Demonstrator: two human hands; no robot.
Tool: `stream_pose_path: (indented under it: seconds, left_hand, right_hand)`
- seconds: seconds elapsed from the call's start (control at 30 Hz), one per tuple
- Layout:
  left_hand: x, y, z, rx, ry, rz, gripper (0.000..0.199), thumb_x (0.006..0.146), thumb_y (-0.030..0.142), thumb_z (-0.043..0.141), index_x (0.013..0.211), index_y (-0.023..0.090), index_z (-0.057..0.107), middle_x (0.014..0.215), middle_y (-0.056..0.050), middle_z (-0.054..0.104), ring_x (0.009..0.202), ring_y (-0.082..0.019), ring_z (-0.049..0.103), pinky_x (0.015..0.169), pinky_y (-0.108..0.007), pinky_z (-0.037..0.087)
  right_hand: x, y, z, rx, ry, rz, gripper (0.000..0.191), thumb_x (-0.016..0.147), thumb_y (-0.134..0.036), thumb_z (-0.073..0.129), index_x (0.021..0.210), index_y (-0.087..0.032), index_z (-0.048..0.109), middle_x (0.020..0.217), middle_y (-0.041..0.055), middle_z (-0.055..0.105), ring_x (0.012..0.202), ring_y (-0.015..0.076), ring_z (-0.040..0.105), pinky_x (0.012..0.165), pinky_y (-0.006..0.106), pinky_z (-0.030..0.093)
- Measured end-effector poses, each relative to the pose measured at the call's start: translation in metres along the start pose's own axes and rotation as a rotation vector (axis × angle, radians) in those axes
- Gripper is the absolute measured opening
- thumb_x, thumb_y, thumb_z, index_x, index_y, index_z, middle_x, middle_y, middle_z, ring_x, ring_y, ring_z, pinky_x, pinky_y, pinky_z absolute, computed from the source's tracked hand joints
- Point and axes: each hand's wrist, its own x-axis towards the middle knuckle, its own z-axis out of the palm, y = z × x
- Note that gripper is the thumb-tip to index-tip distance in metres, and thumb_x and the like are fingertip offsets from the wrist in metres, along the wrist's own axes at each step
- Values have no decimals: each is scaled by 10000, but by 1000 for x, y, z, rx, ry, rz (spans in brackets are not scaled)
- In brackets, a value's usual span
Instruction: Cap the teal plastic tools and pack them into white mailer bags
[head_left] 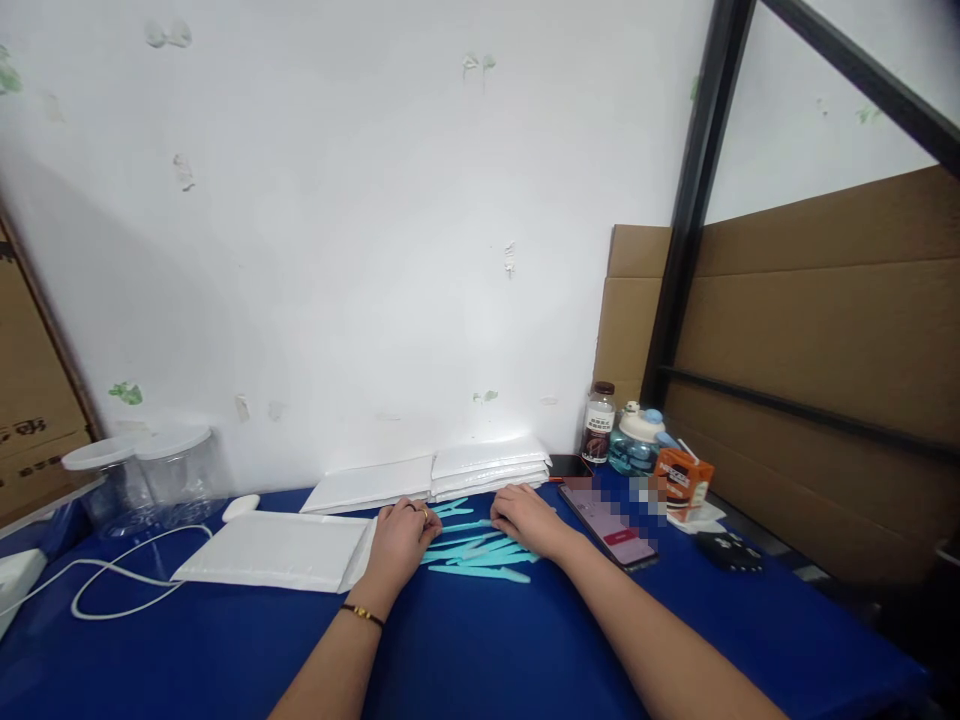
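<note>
At teal strips (480,573), left hand (403,540) and right hand (528,516) curl half-closed, hold unclear; light fingertip pinches suit thin pieces.

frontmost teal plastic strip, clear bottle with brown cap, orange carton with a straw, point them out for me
frontmost teal plastic strip (510,575): head view, near its right end
clear bottle with brown cap (598,424): head view, on its label
orange carton with a straw (679,474): head view, upper front face

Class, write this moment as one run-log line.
left hand: at turquoise strips' left ends | right hand: at their right side | white envelope: left | phone: right | grip: unclear
</note>
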Motion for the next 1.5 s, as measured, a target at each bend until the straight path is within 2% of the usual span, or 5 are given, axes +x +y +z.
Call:
stream_pose_path:
  seconds: [0.37, 0.87, 1.07, 1.33, 1.5]
  left_hand:
    - [-2, -24, -9, 128, 88, -213, 186, 817, 311, 477, 841, 286, 660, 873, -13, 639, 927, -211, 506, 763, -329, 292]
    - [-1, 4, -7, -76, -169, 8, 152, 767, 351, 542, 813, 278, 667, 843, 18, 656, 872, -169, 559, 750, -281, 322]
    - [1, 3, -8, -4, -86, 38, 161, 810, 259, 494, 758, 261, 646, 858, 16, 668, 901, -176, 552, 776, -301, 305]
    - [-1, -23, -16, 107, 10, -190, 188, 809, 297, 481, 860, 279, 660, 921, -9, 670, 945, -217, 530, 797, -339, 313]
    - [1, -15, -18, -34, -16, -132, 191, 785, 325, 501, 896, 265, 644, 916, -1, 646, 867, -173, 560, 751, -277, 352]
  right_hand:
    - [-31, 51, -26, -82, 108, 304, 206, 852, -274, 501, 722, -198, 642, 782, 39, 629, 807, 184, 526, 751, 316, 302]
    - [2, -2, 2, 46, -48, 2, 149, 867, -242, 489, 866, -200, 632, 891, 40, 615, 888, 176, 531, 808, 306, 336]
    - [2, -5, -4, 23, -29, -26, 120, 867, -261, 506, 850, -187, 599, 874, 31, 599, 880, 160, 524, 799, 287, 323]
    - [-17, 34, -19, -81, 86, 274, 182, 869, -241, 493, 793, -178, 645, 839, 45, 616, 870, 174, 521, 780, 312, 286]
    - [-12, 16, -15, 24, 78, 144, 143, 850, -275, 537, 876, -243, 674, 899, 18, 639, 903, 169, 519, 811, 312, 286]
